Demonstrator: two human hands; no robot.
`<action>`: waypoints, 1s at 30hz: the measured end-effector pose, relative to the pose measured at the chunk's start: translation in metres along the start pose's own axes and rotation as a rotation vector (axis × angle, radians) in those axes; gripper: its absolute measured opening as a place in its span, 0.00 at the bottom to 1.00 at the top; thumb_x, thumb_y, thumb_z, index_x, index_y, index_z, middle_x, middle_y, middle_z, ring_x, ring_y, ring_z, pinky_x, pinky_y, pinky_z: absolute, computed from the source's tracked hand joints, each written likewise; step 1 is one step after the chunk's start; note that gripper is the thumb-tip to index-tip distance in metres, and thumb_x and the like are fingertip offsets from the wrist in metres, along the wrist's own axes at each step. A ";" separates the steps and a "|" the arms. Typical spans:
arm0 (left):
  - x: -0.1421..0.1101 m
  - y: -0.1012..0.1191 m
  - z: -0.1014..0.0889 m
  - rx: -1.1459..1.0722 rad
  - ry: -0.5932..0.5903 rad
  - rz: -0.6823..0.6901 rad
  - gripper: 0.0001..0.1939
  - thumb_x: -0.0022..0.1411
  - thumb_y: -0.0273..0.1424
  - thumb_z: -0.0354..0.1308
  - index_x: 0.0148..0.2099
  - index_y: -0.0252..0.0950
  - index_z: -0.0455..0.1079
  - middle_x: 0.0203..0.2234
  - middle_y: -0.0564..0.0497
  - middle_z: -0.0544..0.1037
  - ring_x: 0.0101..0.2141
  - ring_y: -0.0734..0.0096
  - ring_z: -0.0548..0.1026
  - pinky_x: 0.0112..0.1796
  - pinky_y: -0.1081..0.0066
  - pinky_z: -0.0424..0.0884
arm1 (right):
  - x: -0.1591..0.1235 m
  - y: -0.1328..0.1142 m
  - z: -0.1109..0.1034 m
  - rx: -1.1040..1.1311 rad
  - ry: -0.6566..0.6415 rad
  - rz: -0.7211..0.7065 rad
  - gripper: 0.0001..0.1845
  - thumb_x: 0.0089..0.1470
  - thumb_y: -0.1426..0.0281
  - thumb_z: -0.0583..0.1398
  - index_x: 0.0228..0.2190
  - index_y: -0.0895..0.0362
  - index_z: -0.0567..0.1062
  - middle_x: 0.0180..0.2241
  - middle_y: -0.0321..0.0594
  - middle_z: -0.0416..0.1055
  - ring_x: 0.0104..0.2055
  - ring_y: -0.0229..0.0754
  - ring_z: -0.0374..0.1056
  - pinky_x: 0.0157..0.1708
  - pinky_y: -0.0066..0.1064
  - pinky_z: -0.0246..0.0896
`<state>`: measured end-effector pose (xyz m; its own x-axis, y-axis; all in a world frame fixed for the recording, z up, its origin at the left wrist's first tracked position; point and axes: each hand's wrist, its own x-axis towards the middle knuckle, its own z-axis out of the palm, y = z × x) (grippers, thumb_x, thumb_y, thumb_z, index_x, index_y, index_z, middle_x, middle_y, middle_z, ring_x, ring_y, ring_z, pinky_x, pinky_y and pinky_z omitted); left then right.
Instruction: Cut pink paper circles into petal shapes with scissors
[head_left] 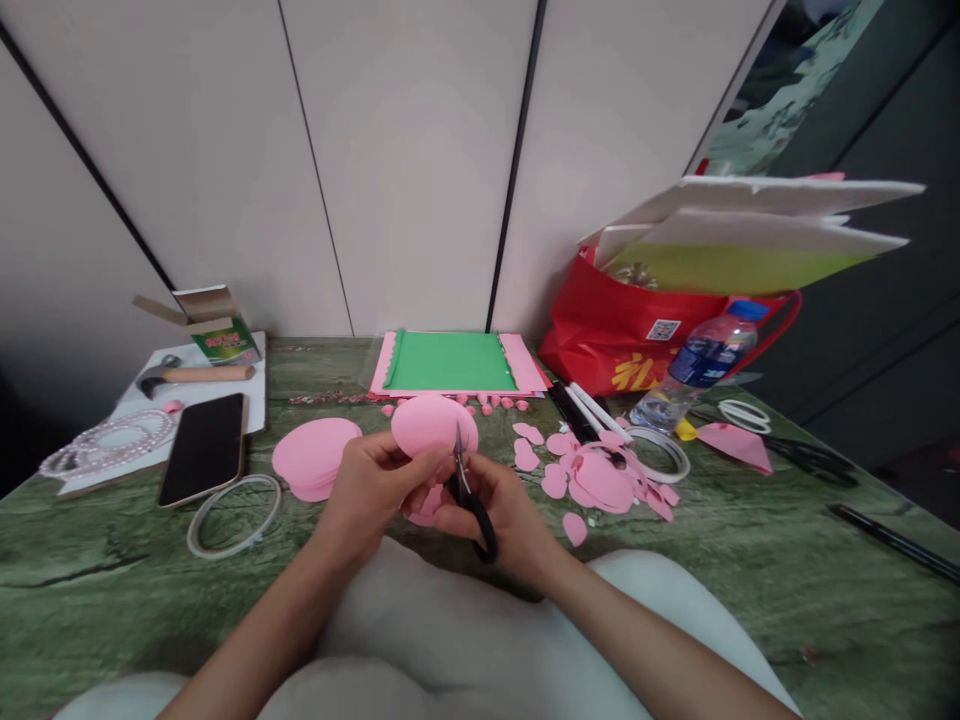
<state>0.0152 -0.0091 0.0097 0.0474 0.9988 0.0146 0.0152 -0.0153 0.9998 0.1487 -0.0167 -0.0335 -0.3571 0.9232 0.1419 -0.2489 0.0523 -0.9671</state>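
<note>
Between the fingers of my left hand (369, 488) is a round pink paper piece (427, 425), held up over the table's front edge. My right hand (504, 510) grips black-handled scissors (486, 530), their metal blades pointing up at the right side of the paper. One blade shows in front of the pink surface; whether it cuts into the paper I cannot tell. A stack of pink paper circles (315, 455) lies just left of my left hand. To the right of my right hand is a pile of pink paper scraps (606, 482).
Green and pink paper sheets (451, 360) lie at the back. A red bag (600, 320), a water bottle (701, 365) and tape (679, 465) stand right. On the left are a phone (204, 450), a tape roll (196, 530), a hammer (202, 374) and bead strings (112, 440).
</note>
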 end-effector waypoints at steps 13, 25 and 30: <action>-0.001 -0.002 0.001 0.067 -0.037 0.032 0.13 0.49 0.33 0.61 0.18 0.32 0.66 0.09 0.58 0.66 0.11 0.85 0.59 0.12 0.82 0.54 | 0.001 0.000 0.000 0.011 0.004 -0.012 0.23 0.33 0.59 0.68 0.28 0.57 0.65 0.23 0.32 0.61 0.24 0.34 0.56 0.24 0.26 0.51; -0.002 -0.002 0.000 0.037 -0.017 0.039 0.12 0.48 0.33 0.61 0.20 0.32 0.66 0.09 0.59 0.64 0.11 0.84 0.59 0.12 0.82 0.54 | 0.000 -0.001 -0.001 0.036 0.005 -0.017 0.19 0.34 0.64 0.67 0.27 0.58 0.66 0.21 0.30 0.61 0.22 0.31 0.53 0.22 0.24 0.49; -0.001 -0.002 0.000 0.018 -0.034 0.044 0.12 0.49 0.33 0.61 0.19 0.32 0.66 0.08 0.59 0.64 0.11 0.84 0.59 0.12 0.82 0.53 | 0.001 0.004 -0.001 0.040 0.025 -0.012 0.19 0.33 0.66 0.68 0.27 0.59 0.67 0.21 0.30 0.61 0.22 0.30 0.53 0.21 0.22 0.49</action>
<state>0.0147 -0.0102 0.0077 0.0827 0.9949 0.0580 0.0302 -0.0607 0.9977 0.1486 -0.0151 -0.0373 -0.3316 0.9318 0.1476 -0.2889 0.0486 -0.9561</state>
